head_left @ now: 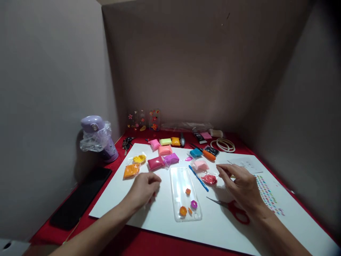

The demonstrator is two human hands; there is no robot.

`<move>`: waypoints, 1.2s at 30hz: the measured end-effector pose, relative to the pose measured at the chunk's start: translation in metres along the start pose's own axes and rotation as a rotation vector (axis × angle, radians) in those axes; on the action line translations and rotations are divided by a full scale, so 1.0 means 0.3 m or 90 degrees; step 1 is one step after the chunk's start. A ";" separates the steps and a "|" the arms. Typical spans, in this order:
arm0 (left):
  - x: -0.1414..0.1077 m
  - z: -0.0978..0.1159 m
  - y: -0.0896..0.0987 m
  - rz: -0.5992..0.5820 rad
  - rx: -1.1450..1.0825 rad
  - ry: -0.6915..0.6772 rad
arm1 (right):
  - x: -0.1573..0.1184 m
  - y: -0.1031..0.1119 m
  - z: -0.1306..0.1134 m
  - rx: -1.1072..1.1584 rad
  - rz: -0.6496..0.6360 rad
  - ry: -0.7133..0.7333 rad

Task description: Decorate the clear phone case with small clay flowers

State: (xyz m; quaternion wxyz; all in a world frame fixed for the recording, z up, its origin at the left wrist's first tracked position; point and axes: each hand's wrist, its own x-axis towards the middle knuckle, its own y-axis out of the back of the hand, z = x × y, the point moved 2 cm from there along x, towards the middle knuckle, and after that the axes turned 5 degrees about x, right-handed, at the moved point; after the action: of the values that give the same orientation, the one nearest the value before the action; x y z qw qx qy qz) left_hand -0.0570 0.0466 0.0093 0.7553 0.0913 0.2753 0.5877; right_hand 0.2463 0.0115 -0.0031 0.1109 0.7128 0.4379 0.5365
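At 6 o'clock the white board (160, 217) ends in a straight near edge over the red surface (128, 241), with bare board between the forearms. The left hand (144, 188) rests curled at 8 o'clock, fingers together, holding nothing I can make out. The right hand (239, 185), at 4 o'clock, hovers loosely spread above red scissors (234, 208). Between them lies a clear phone case (184, 193), flat, carrying small orange and purple clay flowers. Clay packets (162, 156) crowd 12 o'clock; a sticker sheet (268, 193) lies at 3 o'clock.
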 end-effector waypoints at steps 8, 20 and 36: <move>0.097 -0.010 0.045 0.182 0.307 -0.153 | 0.002 0.010 -0.016 -0.013 -0.008 0.035; 0.120 -0.015 0.028 0.174 0.311 -0.146 | -0.010 0.008 -0.018 -0.013 -0.033 0.045; 0.036 0.053 -0.054 -0.035 -0.116 -0.102 | -0.027 0.007 -0.102 0.076 -0.085 0.039</move>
State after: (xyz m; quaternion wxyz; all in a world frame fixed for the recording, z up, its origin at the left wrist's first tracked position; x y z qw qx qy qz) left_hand -0.0332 0.0550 0.0116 0.7956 0.0613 0.1619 0.5805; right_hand 0.2206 -0.0053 0.0050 0.0906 0.6706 0.5190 0.5222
